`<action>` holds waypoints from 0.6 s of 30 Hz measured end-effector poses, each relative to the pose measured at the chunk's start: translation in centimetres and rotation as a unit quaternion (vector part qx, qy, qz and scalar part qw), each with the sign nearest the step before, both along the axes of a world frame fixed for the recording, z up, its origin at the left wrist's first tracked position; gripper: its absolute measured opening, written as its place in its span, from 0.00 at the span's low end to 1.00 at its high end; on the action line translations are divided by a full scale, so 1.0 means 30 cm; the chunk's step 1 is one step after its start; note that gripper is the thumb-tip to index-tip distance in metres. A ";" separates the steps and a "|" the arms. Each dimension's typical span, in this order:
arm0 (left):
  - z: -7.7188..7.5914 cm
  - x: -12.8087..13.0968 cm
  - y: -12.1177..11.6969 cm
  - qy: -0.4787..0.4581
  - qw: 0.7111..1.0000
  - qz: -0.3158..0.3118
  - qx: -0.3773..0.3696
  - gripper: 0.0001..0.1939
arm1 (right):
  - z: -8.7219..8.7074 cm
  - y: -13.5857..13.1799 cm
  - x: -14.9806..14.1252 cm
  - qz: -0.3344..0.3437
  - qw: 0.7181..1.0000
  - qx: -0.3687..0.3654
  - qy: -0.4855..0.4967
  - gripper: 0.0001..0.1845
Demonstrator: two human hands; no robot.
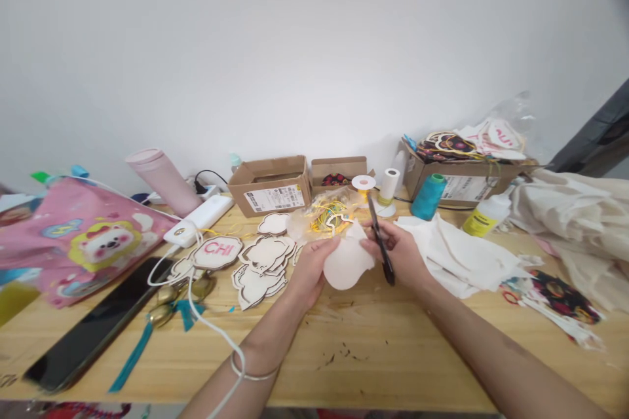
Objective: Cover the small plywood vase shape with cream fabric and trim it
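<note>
My left hand (310,270) is closed on the edge of a rounded white piece (345,266) that looks like thin cloth or paper. In my right hand (399,250) is a slim dark tool (379,239), its thicker black end pointing down toward me; its kind is not clear. The right fingertips also meet the upper right edge of the white piece. A pale cut-out outline (339,221) and tangled yellow cords (327,215) in clear plastic lie just beyond. Flat wooden cut-out shapes (265,255) are piled left of my left hand.
Small cardboard boxes (269,193) line the wall, with a fuller box (455,183) at right. White cloth (457,255), teal thread (428,198) and a yellow-labelled bottle (486,216) are right. A phone (98,327), power bank (199,219) and cable (216,327) are left; the cable crosses my left forearm.
</note>
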State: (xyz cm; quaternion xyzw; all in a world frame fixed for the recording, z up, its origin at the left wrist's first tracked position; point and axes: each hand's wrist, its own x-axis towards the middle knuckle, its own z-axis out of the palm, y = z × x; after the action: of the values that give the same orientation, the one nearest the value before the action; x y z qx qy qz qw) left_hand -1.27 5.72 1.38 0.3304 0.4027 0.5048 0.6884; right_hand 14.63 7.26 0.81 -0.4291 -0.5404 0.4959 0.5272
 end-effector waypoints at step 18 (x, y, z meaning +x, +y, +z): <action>0.036 -0.025 0.011 -0.144 0.985 0.080 0.054 0.23 | 0.043 -0.033 0.030 0.132 0.978 0.064 -0.146 0.25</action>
State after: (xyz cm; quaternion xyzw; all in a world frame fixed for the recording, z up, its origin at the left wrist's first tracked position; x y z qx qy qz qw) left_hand -2.02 6.05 2.45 0.2575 0.2968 0.6213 0.6779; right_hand 15.54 6.26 2.11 -0.3876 -0.6939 0.4574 0.3988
